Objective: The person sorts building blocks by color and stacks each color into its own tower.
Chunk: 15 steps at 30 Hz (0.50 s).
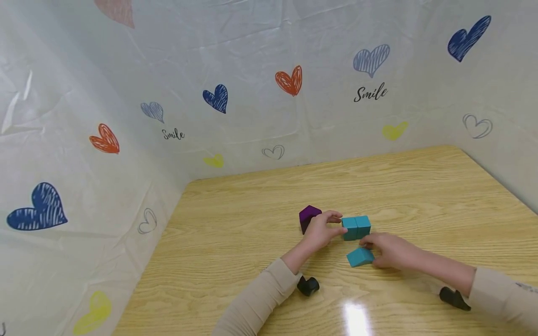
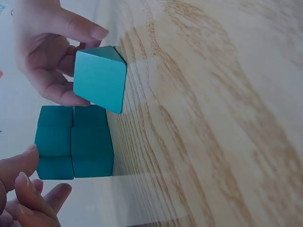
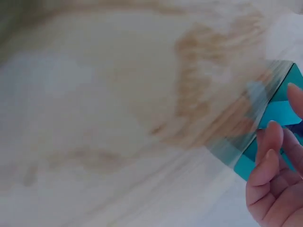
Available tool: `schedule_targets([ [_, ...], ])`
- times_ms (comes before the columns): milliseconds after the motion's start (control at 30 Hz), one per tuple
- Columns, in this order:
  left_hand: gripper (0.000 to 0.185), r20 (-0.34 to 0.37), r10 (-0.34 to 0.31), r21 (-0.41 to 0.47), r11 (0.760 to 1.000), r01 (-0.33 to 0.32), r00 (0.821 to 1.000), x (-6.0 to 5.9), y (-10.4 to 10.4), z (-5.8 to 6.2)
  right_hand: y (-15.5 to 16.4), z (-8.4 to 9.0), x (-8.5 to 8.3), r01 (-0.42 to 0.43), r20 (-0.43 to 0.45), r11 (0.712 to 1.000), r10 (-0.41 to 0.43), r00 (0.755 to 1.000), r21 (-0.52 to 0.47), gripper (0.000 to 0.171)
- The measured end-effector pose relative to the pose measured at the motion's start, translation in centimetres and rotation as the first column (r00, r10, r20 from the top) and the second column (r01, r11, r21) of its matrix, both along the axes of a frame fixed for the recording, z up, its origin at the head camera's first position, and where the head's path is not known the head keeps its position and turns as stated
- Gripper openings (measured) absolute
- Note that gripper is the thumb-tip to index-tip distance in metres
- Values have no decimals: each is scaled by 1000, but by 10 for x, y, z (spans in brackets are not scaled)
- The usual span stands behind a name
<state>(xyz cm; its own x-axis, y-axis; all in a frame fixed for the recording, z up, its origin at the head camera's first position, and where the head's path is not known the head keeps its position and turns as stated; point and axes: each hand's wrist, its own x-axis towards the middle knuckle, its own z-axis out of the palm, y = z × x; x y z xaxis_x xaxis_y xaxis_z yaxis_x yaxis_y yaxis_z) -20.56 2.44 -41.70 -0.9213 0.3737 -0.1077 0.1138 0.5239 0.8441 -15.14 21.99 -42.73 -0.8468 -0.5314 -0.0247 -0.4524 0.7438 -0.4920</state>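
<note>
Teal blocks stand pressed together on the table, with seams between them. My left hand is at their left side, thumb and fingers loosely extended. Its thumb touches or nearly touches the near left block; in the left wrist view the fingers stay beside the blocks. Just in front of them, my right hand pinches a teal triangular block, its slanted faces showing in the left wrist view. The right wrist view shows only part of the teal pieces behind curled fingers.
A dark purple block stands behind my left hand, partly hidden by it. The wood-grain table runs back to a white sheet printed with hearts. Black wrist-worn pieces hang beneath the sleeves.
</note>
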Motion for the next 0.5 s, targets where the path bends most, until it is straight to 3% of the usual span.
schedule_targets([
  [167,38,9,0,-1,1000,0,1000,0,0,1,8,-5,-2,-33,26,994,35,999,-100,36],
  [500,36,-38,-11,-33,999,10,999,0,0,-3,12,-12,-2,-56,-3,983,56,998,-174,30],
])
